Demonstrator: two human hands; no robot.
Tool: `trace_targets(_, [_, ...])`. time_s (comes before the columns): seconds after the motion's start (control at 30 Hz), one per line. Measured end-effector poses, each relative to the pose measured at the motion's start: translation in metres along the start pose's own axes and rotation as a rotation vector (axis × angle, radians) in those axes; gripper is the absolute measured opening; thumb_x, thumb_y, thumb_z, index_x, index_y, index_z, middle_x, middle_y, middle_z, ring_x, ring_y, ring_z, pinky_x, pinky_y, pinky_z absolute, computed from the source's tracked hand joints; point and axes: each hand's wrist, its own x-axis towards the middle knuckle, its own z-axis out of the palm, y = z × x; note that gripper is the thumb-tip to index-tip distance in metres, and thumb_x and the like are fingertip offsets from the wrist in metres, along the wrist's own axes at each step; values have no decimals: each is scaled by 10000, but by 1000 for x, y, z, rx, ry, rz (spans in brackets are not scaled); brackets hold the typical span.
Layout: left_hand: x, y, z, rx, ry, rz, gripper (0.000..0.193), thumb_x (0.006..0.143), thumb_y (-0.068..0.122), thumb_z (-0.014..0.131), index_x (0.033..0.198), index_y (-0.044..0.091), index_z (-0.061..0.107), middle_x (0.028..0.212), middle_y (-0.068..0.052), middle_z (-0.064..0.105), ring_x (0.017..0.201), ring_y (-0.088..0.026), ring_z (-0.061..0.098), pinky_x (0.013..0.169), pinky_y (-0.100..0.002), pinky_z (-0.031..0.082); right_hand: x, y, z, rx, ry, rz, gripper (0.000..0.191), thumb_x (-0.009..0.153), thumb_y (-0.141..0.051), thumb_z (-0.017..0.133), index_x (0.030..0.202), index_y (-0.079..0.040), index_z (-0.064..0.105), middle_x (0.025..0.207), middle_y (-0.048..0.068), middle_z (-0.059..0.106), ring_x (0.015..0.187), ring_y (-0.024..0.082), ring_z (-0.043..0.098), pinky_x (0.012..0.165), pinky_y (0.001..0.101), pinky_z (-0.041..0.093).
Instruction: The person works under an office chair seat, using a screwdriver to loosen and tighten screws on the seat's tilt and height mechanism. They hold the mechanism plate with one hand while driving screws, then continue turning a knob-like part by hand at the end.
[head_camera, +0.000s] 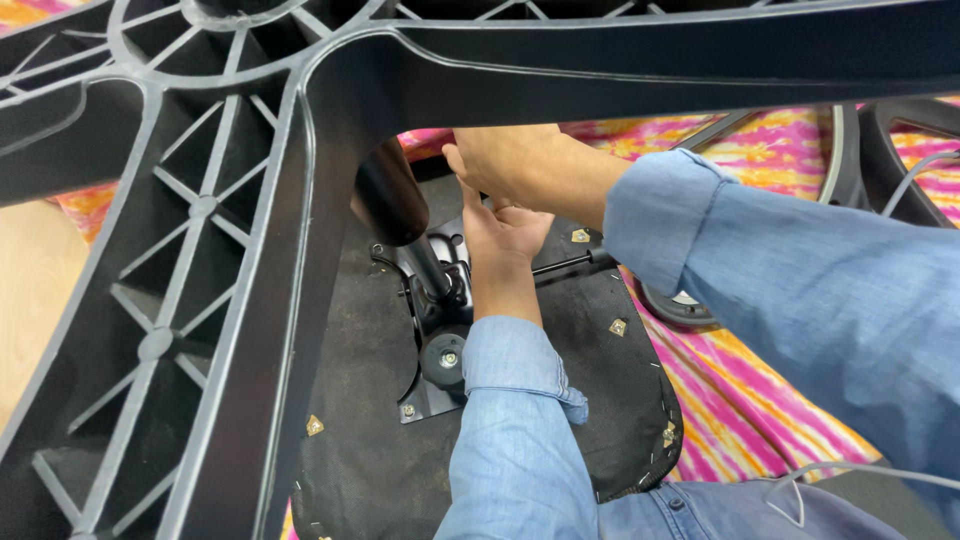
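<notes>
Black ribbed plastic fills the near view: the star-shaped chair base (230, 200) of an upturned office chair, standing over a person's two hands on the black gas-lift column (395, 195). Both hands work close together under the base arm. The left hand (505, 232) reaches up from below, palm toward the metal seat mechanism (435, 300), fingers against the right hand; whether it grips anything cannot be told. The right hand (510, 160) comes in from the right, just above the left, curled over something hidden beneath the base arm. The column lies just left of both hands, its long axis slanting from the mechanism up toward the hub, with the left hand nearer its foot. Beneath lies the fabric-covered seat underside (560, 400) on a pink and yellow cloth (760, 390).
</notes>
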Motion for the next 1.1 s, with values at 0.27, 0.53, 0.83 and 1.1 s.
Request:
trace_targets(0.27, [5, 5, -11, 74, -143, -3, 598, 1041, 599, 483, 1358, 105, 595, 1393, -118, 613, 1447, -395, 422, 1203, -667, 256, -5, 8, -7, -119, -148, -389, 317, 676, -130, 780, 968, -11, 745, 924, 217, 728, 899, 397, 717, 643, 494, 585])
trace_targets(0.53, [4, 1, -7, 15, 98, 73, 363, 1028, 512, 487, 1303, 306, 606, 1231, 171, 687, 1470, -146, 455, 1239, -607, 177, -10, 4, -8, -51, -223, -277, 234, 757, -147, 759, 947, -13, 746, 916, 214, 735, 884, 392, 725, 675, 489, 586])
trace_targets(0.83, [3, 2, -11, 66, -57, 33, 596, 977, 573, 524, 1439, 197, 526, 1500, -29, 554, 1385, -309, 498, 1155, -609, 331, -6, -7, -4, 7, -174, -85, 171, 847, -167, 735, 924, -15, 746, 906, 211, 742, 867, 387, 734, 710, 483, 588])
trace_targets(1.1, [7, -8, -17, 205, -217, 122, 636, 995, 524, 553, 1475, 116, 471, 1442, -122, 569, 1352, -348, 529, 1131, -598, 408, 1, -7, 3, -99, -82, 130, 288, 808, -242, 744, 971, -5, 729, 904, 217, 720, 788, 388, 738, 596, 488, 587])
